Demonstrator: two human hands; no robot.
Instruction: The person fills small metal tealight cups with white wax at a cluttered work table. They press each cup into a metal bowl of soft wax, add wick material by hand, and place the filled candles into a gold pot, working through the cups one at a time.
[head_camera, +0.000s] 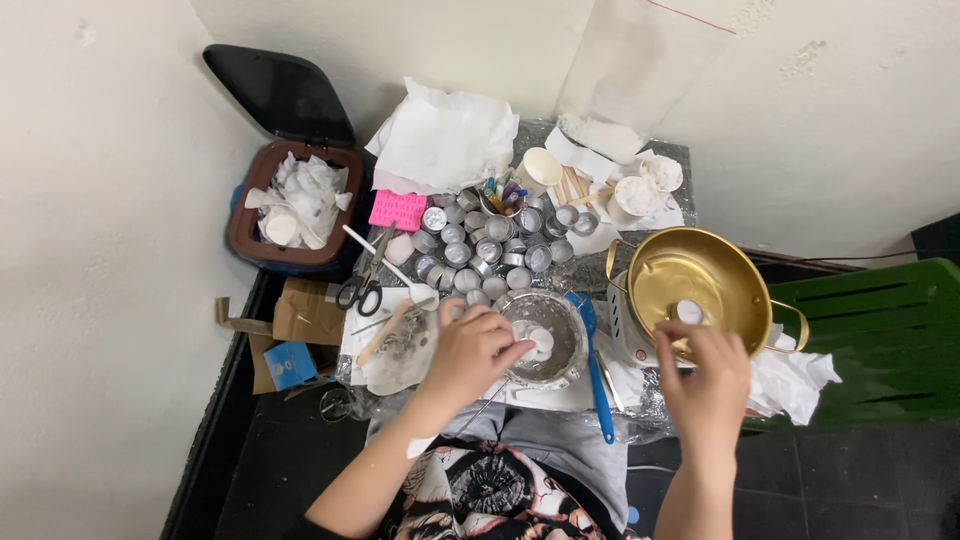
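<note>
Your left hand (472, 352) pinches a small white disc (540, 342) over the foil-lined bowl (560, 368) at the worktop's front edge. Your right hand (705, 372), fingers curled, seems to grip the brass pot (700, 275)'s rim, though I cannot tell how firmly. Nudge that rim and the pot could tip off the right edge.
</note>
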